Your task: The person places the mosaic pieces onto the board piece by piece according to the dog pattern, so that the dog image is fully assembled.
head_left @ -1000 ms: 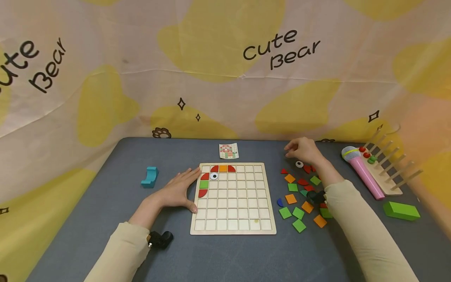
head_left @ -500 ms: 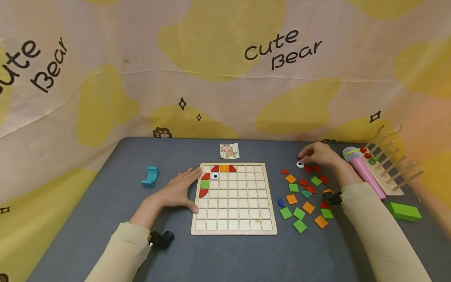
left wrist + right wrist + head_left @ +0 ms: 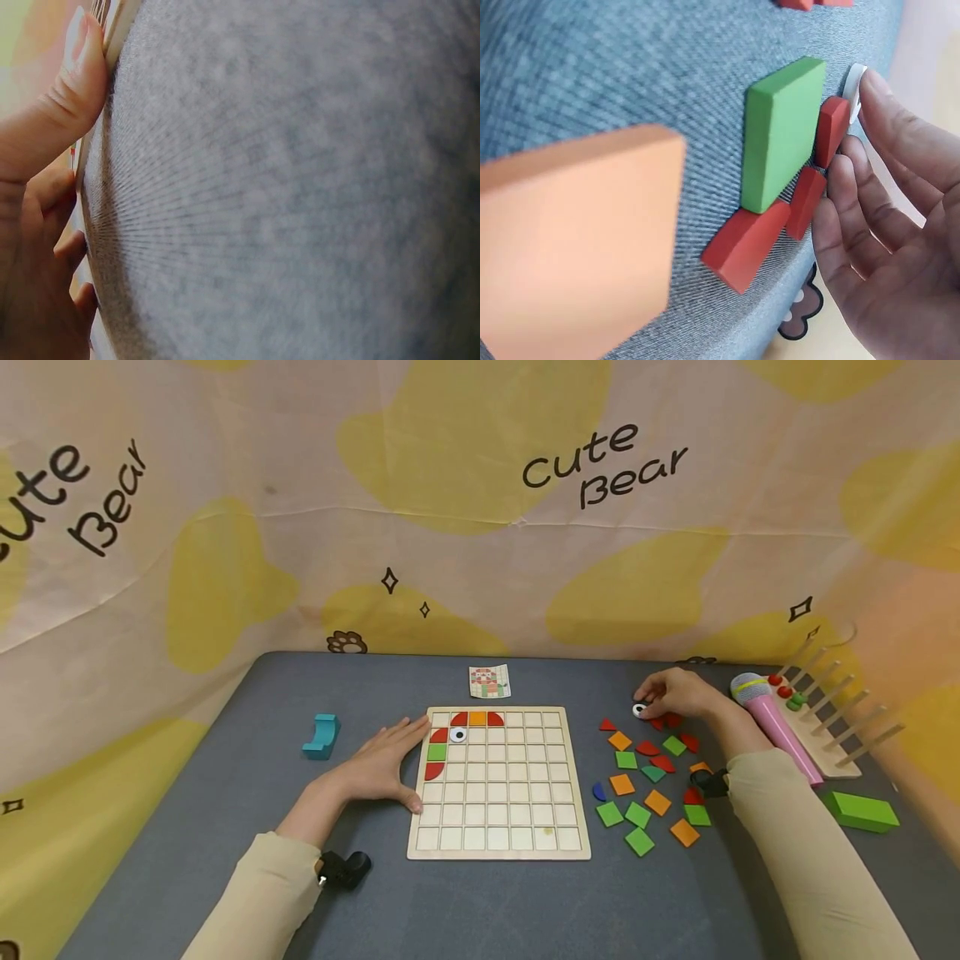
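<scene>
Resting flat on the grey table (image 3: 225, 777) with the left hand (image 3: 378, 768), fingers straight and together, thumb pressing the left edge of the wooden grid board (image 3: 498, 827). In the left wrist view, showing that thumb against the board's rim, with little else visible but grey cloth.

Reaching with the right hand (image 3: 678, 693) to the far end of the loose tiles, fingertips closing on the white eye disc (image 3: 639, 710), seemingly pinching it, though the head view being too small to confirm a firm grip. In the right wrist view, touching the disc's (image 3: 853, 88) edge with a fingertip, beside small red pieces (image 3: 831, 129) and a green square tile (image 3: 780, 131).

Lying on the board: 3 red curved tiles, 1 orange, 1 green and another eye disc (image 3: 457, 735), all in the upper left corner.

Sitting nearby: a pattern card (image 3: 489, 681) behind the board, a teal block (image 3: 320, 737) at left, a pink toy microphone (image 3: 772, 722) and green block (image 3: 861, 812) at right.
</scene>
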Motion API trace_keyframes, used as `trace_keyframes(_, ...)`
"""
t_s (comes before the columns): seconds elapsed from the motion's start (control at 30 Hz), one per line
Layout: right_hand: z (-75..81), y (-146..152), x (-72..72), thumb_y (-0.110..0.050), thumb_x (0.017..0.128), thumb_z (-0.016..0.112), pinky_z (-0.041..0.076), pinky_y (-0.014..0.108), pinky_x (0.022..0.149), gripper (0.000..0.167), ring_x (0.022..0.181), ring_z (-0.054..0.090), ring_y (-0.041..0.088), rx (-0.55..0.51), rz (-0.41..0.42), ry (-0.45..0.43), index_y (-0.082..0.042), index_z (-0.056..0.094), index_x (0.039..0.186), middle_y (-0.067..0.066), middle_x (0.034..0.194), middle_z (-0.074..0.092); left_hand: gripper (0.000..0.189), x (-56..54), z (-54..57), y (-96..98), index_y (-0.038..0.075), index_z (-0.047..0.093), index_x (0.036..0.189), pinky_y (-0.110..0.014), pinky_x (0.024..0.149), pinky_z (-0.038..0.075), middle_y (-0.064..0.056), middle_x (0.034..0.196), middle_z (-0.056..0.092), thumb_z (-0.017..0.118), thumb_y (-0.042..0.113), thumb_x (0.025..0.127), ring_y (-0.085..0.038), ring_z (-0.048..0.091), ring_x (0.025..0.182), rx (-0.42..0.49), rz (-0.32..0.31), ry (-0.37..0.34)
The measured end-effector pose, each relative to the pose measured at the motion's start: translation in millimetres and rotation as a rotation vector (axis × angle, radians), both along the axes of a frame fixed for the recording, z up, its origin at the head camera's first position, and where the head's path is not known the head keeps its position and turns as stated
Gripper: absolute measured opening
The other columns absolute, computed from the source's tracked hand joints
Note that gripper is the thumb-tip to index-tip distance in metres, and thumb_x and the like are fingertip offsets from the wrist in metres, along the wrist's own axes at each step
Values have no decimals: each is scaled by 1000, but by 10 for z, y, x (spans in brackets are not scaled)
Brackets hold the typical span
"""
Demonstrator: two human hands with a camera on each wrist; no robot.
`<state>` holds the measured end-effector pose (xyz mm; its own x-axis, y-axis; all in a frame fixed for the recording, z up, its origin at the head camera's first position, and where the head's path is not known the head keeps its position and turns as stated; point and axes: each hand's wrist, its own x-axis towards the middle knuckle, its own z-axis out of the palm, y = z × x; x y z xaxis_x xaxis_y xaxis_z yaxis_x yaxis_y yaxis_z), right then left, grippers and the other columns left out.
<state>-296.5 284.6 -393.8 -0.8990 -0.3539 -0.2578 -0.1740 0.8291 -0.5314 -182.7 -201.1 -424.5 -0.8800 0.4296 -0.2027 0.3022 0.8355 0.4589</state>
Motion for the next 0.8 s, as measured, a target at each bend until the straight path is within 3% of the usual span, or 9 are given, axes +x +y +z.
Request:
trace_keyframes(0.47,7,-42,41,-22,81,81,48,29,62,26,77,56,18,-15,-31,27,-4,70,97,11,93,68,130,-3,2,8,10,23,158,-64,123,14,-8,168,18,90,55,57,-40,14,155,1,1,0)
trace_keyframes(0.8,31,-85,29,-18,81,80,45,28,66,20,73,54,15,-13,-13,79,-6,70,92,5,83,67,130,-3,2,12,11,22,158,-63,124,13,-8,168,18,90,54,57,-39,13,155,0,9,-9)
